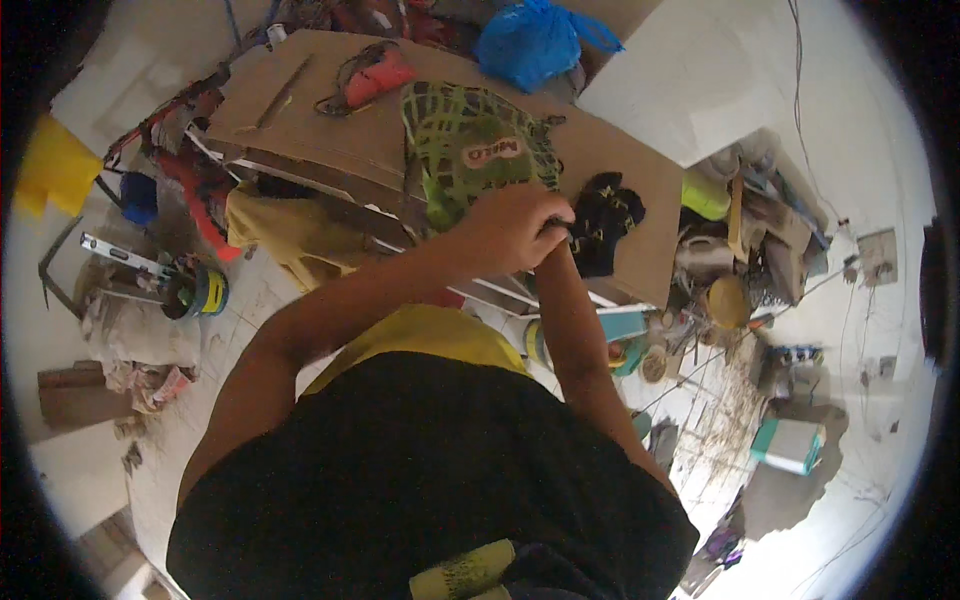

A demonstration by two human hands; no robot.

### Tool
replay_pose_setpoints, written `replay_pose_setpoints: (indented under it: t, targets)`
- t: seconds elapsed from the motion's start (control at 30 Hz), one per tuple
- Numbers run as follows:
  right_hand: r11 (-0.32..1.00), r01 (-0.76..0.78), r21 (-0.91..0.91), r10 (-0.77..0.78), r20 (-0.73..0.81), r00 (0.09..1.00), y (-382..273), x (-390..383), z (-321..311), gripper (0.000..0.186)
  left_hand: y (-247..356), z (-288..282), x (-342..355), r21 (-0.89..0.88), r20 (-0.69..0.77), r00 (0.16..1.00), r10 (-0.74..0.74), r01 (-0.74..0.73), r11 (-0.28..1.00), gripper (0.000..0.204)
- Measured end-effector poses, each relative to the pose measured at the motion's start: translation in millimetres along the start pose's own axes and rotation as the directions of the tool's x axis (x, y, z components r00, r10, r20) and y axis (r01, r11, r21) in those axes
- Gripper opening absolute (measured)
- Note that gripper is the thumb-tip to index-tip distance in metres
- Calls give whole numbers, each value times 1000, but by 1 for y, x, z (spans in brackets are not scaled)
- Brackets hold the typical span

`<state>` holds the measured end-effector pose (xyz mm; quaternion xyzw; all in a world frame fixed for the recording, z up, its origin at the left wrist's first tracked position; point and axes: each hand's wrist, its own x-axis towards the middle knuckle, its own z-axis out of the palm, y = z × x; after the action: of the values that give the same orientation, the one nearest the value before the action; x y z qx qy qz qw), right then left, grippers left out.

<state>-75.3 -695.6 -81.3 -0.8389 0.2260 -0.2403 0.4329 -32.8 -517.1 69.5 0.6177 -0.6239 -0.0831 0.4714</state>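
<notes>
My left hand [515, 228] is closed in front of me, over the near edge of the board-topped table. A small dark bit shows at its thumb side; what it grips I cannot make out. My right forearm [568, 310] rises to meet it, and the right hand is mostly hidden behind the left, so its fingers do not show. Just beyond the hands lies a green and black checked cloth [480, 140], its near end reaching under my left hand. To the right of my hands is a crumpled black cloth [608, 215] with yellowish marks.
The brown table [650, 260] also bears a red corded tool [380, 78], a long thin strip [285, 90] and a blue plastic bag [530, 45]. A tan cloth [280, 230] hangs at the front left. Cluttered shelves [760, 220] stand right; a teal and white box [790, 445] is lower right.
</notes>
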Motion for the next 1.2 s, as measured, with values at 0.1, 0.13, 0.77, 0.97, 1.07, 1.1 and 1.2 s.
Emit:
replay_pose_setpoints:
  t: [0.1, 0.13, 0.77, 0.97, 1.07, 1.1, 1.2]
  targets:
    - [999, -29, -21, 29, -24, 999, -4, 6, -13, 47, -5, -36, -32, 401, -374, 915, 151, 13, 916, 42]
    - [999, -29, -23, 29, -23, 999, -8, 5, -15, 47, -24, -38, -45, 404, -389, 911, 140, 32, 914, 42]
    - [963, 61, -263, -77, -51, 996, -40, 93, 34, 43, -113, -20, -89, -264, -388, 782, -488, 414, 871, 51]
    - [950, 68, -304, -96, -76, 993, -51, 113, 40, 42, -122, -84, -95, -370, -541, 717, -439, 266, 890, 32]
    - [949, 51, -310, -84, -93, 992, -47, 108, 41, 42, -109, -84, -91, -249, -544, 703, -458, 386, 888, 41]
    - [951, 46, -306, -78, -94, 993, -45, 104, 41, 42, -104, -84, -92, -180, -545, 658, -519, 513, 839, 46]
    - [955, 25, -295, -59, -104, 993, -39, 87, 42, 41, -108, -78, -98, -576, -279, 556, -783, 556, 599, 47]
